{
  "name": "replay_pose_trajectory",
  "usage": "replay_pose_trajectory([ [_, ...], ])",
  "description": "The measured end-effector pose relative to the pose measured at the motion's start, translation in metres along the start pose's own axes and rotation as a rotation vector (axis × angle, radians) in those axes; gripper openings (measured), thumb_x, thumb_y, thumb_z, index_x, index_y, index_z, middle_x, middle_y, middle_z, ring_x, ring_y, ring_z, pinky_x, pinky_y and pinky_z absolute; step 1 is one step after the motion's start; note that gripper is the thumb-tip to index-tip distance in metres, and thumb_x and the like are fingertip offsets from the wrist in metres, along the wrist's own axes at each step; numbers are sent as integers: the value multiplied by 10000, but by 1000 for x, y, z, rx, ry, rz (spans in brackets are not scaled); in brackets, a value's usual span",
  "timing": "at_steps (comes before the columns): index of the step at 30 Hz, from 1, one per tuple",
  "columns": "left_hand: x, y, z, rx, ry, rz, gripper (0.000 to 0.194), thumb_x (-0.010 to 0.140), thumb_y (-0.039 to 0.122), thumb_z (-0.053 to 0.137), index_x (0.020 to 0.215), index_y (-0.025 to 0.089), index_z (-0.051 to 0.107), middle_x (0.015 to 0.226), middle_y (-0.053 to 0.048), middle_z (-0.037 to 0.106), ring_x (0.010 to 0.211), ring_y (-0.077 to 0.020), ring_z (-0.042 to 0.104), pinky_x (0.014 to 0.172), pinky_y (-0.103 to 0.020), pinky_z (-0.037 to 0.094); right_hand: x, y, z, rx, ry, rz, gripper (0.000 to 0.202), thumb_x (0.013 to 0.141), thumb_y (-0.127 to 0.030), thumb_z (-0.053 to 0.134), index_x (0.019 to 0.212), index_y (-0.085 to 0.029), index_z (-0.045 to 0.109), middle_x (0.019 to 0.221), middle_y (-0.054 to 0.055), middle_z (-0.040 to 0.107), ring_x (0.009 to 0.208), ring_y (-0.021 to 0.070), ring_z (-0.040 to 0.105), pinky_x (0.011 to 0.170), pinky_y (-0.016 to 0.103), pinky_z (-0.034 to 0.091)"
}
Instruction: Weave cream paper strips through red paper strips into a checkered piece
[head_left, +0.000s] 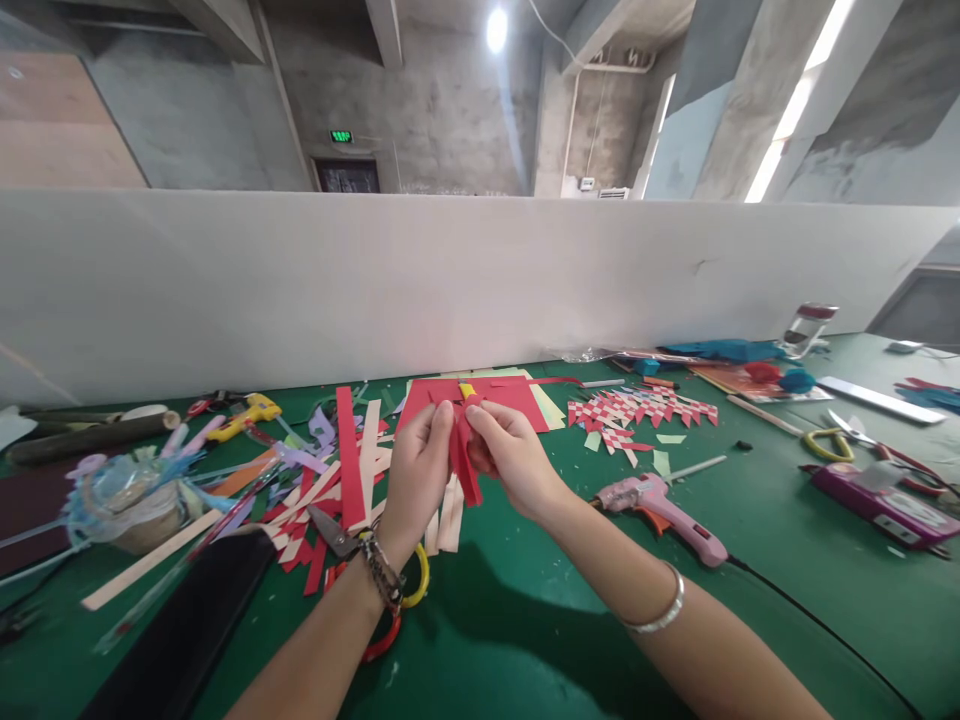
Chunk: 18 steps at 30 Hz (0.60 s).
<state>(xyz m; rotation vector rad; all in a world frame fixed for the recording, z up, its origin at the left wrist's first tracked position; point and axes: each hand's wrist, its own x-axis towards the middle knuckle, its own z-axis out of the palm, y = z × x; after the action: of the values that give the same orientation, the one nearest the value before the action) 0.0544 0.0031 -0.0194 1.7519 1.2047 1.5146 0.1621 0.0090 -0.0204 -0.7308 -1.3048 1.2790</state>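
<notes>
Both hands meet over the middle of the table with red paper strips [466, 470] pinched between them. My left hand [424, 455] has its thumb and fingers closed on the strips from the left. From the right, my right hand [517, 450] grips the same strips, its thumb on top. The strips' lower ends hang down between the hands. Behind them lie red paper sheets [525, 400] and a small yellow piece [467, 390]. Under my left wrist are scissors [415, 585] with red and yellow handles, partly hidden by the arm.
Red and cream paper strips [352, 450] are piled at left, near a yellow glue gun [246, 416]. A pink glue gun [660, 505] with a trailing cord lies at right. Checkered woven paper pieces [637, 410] sit behind it. A white partition [480, 280] borders the green table [540, 640].
</notes>
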Motion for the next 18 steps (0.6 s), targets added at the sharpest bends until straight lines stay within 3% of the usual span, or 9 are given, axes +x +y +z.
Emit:
replay_pose_trajectory([
  [4, 1, -1, -2, 142, -50, 46, 355, 890, 413, 399, 604, 211, 339, 519, 59, 324, 464, -102, 316, 426, -227, 254, 0, -2, 0, 6, 53, -17, 372, 791, -444, 508, 582, -213, 305, 448, -103, 278, 377, 41, 261, 387, 195, 189],
  [9, 1, -4, -3, 301, -4, 205, 360, 899, 317, 373, 563, 211, 303, 459, 60, 311, 420, -99, 288, 414, -248, 190, 0, -2, -2, -176, 18, -49, 368, 825, -440, 485, 591, -211, 316, 480, -89, 300, 424, 54, 307, 411, 202, 237],
  [14, -1, -3, -2, 246, 22, 204, 361, 899, 310, 373, 560, 211, 299, 467, 62, 289, 430, -97, 275, 417, -242, 198, 0, -2, -2, -230, -2, -89, 376, 827, -431, 490, 586, -213, 300, 493, -92, 269, 419, 51, 287, 397, 200, 226],
  [18, -2, 0, 1, 68, 27, 97, 356, 909, 346, 380, 585, 209, 327, 522, 56, 310, 475, -100, 303, 430, -217, 251, -2, -2, 0, -153, -4, -67, 384, 818, -445, 498, 582, -215, 300, 468, -97, 266, 398, 47, 271, 379, 195, 201],
])
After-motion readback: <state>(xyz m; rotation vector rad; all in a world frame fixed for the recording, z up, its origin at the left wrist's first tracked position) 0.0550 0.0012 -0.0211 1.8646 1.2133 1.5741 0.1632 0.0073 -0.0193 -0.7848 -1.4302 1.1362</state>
